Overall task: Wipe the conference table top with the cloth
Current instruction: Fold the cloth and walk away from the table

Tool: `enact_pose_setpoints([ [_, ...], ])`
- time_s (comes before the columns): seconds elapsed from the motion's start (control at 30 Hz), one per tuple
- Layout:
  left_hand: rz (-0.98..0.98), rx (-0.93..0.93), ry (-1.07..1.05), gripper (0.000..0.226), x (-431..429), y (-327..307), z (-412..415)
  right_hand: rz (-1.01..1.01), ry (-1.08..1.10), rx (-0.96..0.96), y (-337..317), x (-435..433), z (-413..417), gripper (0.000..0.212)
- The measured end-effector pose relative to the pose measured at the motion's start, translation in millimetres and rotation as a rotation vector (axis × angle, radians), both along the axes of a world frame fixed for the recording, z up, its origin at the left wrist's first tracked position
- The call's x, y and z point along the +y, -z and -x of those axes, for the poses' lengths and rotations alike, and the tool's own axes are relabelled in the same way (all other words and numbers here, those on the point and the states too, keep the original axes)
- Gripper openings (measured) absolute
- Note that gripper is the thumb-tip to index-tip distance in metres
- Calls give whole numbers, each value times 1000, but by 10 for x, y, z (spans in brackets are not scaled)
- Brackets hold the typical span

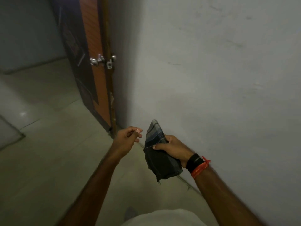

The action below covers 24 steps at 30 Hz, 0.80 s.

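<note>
The cloth (160, 159), a dark checked piece folded into a pad, is gripped in the right hand (173, 149), with the thumb laid across its upper face and the fingers wrapped beneath; a frayed corner hangs below the palm. The left hand (128, 139) is held just beside the cloth, apart from it, fingers loosely curled and nothing grasped. Black and orange bands (197, 165) are worn on the right wrist.

Beyond the hands, a tiled floor (48, 128), a pale wall (211, 79) at right and an open door (92, 62) with a metal knob (96, 60) are seen; no counter is in view.

Progress is judged as preparatory: the cloth is in hand; no wiping can be confirmed; the counter has yet to be reached and its whole top wiped.

No containers are visible.
</note>
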<state>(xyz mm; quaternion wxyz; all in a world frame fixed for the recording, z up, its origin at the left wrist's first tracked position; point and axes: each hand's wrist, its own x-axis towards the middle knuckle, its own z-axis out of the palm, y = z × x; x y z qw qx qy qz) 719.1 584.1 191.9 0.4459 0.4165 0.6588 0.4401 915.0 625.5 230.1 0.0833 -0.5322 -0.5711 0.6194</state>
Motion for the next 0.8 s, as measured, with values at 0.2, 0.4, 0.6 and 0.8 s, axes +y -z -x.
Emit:
enact_pose_setpoints([
  [0.2,13,22,-240,17,152,-6,1352,47,-238,41,115,758,1537,26],
  [0.4,64,83,-500,17,83,162,2762,103,-556,67,398,1230,3434,36],
  [0.6,174,80,-820,19,-253,193,4130,149,-872,98,525,1281,5383,34],
  [0.8,201,41,-1166,16,-1028,276,5162,128,-1315,27,551,632,7135,37],
])
